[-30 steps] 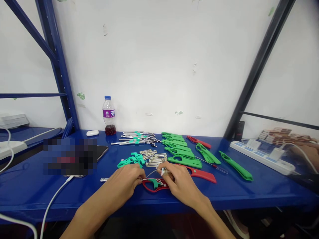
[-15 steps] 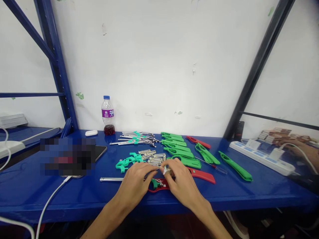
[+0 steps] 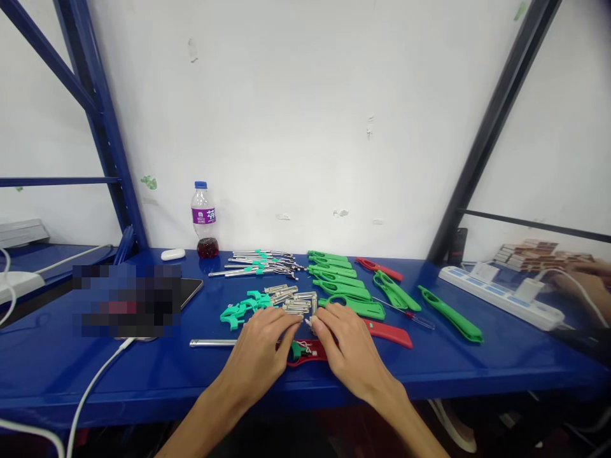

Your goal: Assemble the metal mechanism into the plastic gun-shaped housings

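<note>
My left hand [image 3: 262, 337] is pinched, thumb against fingertips, on something too small to make out. My right hand [image 3: 348, 350] closes on a small pale part [image 3: 308, 322], mostly hidden by its fingers. The fingertips almost meet above an open red lighter casing half [image 3: 305, 362], in which a green trigger [image 3: 296, 350] and thin white wires show. From the left side of that casing runs a silver metal tube [image 3: 212, 343]. Just behind the hands lie several clear lighter fuel tanks [image 3: 296, 304] and loose teal triggers [image 3: 245, 308].
Farther back are metal lighter tubes [image 3: 260, 263] and green casing halves [image 3: 341, 280]. A red casing [image 3: 389, 333] and a screwdriver [image 3: 415, 318] lie right, near a power strip [image 3: 501, 299]. On the left are a bottle [image 3: 204, 219] and a phone [image 3: 191, 291]. Another person's hand [image 3: 589, 283] is far right.
My right fingertips have shifted slightly, covering more of the small part. Both hands stay over the red casing. The view has tilted slightly.
</note>
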Demonstrator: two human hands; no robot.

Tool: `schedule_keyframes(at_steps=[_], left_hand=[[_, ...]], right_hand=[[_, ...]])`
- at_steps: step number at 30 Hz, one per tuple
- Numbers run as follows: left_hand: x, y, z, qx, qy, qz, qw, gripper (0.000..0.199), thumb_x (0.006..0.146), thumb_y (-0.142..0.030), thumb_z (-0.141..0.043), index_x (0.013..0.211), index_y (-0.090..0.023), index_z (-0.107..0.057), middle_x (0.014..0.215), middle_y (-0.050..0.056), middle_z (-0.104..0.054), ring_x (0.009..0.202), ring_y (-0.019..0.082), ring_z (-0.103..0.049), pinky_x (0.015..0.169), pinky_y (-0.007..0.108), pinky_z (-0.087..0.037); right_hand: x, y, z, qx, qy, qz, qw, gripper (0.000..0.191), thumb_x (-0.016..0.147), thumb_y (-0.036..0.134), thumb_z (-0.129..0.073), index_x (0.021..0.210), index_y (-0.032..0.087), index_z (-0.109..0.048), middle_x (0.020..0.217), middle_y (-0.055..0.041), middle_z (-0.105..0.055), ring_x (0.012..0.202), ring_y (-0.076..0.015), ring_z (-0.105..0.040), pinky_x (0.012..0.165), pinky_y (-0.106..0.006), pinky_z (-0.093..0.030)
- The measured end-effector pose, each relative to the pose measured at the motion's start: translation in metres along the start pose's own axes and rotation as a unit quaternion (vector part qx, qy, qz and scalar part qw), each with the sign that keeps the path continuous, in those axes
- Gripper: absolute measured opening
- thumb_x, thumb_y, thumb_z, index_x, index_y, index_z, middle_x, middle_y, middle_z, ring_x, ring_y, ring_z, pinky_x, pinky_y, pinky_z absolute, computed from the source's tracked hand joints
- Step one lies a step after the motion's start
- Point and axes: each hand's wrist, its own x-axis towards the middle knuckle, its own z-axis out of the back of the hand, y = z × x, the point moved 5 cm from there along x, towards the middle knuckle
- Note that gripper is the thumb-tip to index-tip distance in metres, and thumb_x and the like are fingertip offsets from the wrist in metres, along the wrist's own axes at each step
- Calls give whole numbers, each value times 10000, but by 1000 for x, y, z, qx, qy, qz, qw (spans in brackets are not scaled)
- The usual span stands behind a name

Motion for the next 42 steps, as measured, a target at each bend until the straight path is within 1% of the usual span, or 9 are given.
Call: schedule_keyframes(at_steps=[4, 12, 17, 26, 31, 34, 37, 42], left_hand=[[0, -1, 0, 3, -1, -8, 1000, 162, 1008, -166, -586, 1039, -239, -727, 966, -6, -774, 875, 210, -705, 815, 382, -541], [0, -3, 1, 6, -6, -23, 1000, 140, 1011, -168, -592, 1038, -235, -712, 938, -13, -760, 853, 198, -687, 795, 370, -526], [-1, -5, 0, 14, -7, -42, 999, 169, 1022, -151, -567, 1106, -229, -690, 985, -11, -765, 883, 192, -681, 815, 372, -519], [-2, -9, -1, 51, -3, -93, 994, 216, 1025, -121, -543, 1181, -206, -667, 925, 16, -732, 815, 197, -639, 766, 379, -493], [-3, -12, -2, 73, -1, -117, 990, 311, 1031, -103, -518, 1314, -187, -617, 931, 31, -730, 806, 195, -642, 781, 386, -494], [-4, -15, -1, 82, 1, -127, 989, 346, 1034, -104, -511, 1363, -181, -588, 951, 40, -732, 830, 196, -653, 796, 387, -499], [-4, -17, 1, 87, -1, -134, 987, 365, 1029, -93, -513, 1379, -177, -573, 954, 42, -730, 823, 194, -655, 790, 384, -503], [-5, -19, 1, 96, 0, -144, 985, 348, 1018, -75, -513, 1348, -159, -583, 915, 37, -718, 786, 189, -645, 760, 377, -503]], right_hand=[[0, -1, -1, -11, -1, 2, 1000, 311, 1152, 294, -416, 876, 231, -544, 876, -5, -594, 828, -230, -536, 785, -366, -325], [1, -1, 0, -17, -3, -1, 1000, 295, 1145, 278, -439, 883, 229, -568, 883, -7, -604, 846, -233, -553, 811, -371, -343], [1, -1, 0, -15, -3, -5, 1000, 261, 1144, 278, -445, 933, 232, -593, 904, -3, -612, 856, -230, -564, 844, -375, -362], [1, -1, 1, -13, -20, -11, 1000, 261, 1130, 260, -469, 906, 228, -599, 874, -9, -607, 828, -231, -560, 822, -369, -368], [2, -4, 1, -7, -29, -21, 999, 267, 1141, 268, -450, 914, 230, -586, 884, -8, -615, 830, -227, -566, 803, -364, -376], [2, -5, 2, -4, -35, -27, 999, 295, 1148, 276, -432, 884, 231, -556, 864, -5, -613, 809, -224, -558, 775, -362, -377], [1, -7, 2, -1, -38, -32, 999, 314, 1154, 286, -421, 872, 232, -549, 857, -8, -618, 803, -228, -552, 757, -365, -377], [-1, -10, 2, 5, -45, -40, 998, 291, 1149, 297, -442, 904, 234, -585, 881, -17, -633, 840, -240, -556, 769, -372, -380]])
